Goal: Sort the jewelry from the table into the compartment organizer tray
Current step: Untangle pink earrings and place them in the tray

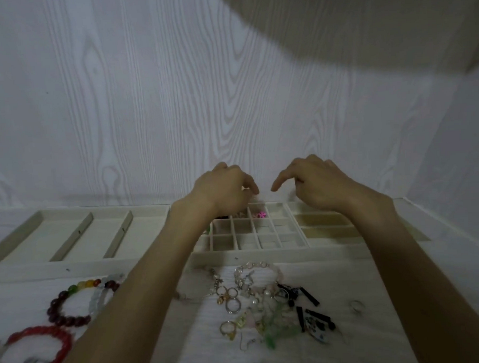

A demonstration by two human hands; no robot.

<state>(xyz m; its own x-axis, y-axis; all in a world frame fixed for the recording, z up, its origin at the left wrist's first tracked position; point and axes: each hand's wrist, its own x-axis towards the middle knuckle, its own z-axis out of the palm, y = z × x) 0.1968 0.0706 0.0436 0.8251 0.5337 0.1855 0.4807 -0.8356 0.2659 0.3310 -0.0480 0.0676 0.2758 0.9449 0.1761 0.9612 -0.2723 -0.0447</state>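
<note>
Both hands over tray back row, 12 o'clock. Left hand curled, maybe pinching something tiny, can't tell. Right hand loose, forefinger extended, holding nothing. Pink charm in back cell. Jewelry pile on table, 6 o'clock; bracelets at 8.

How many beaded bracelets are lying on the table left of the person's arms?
3: a red one at the near left edge, a dark maroon one with coloured beads beyond it, and a clear one overlapping that, partly hidden by the left forearm.
</note>
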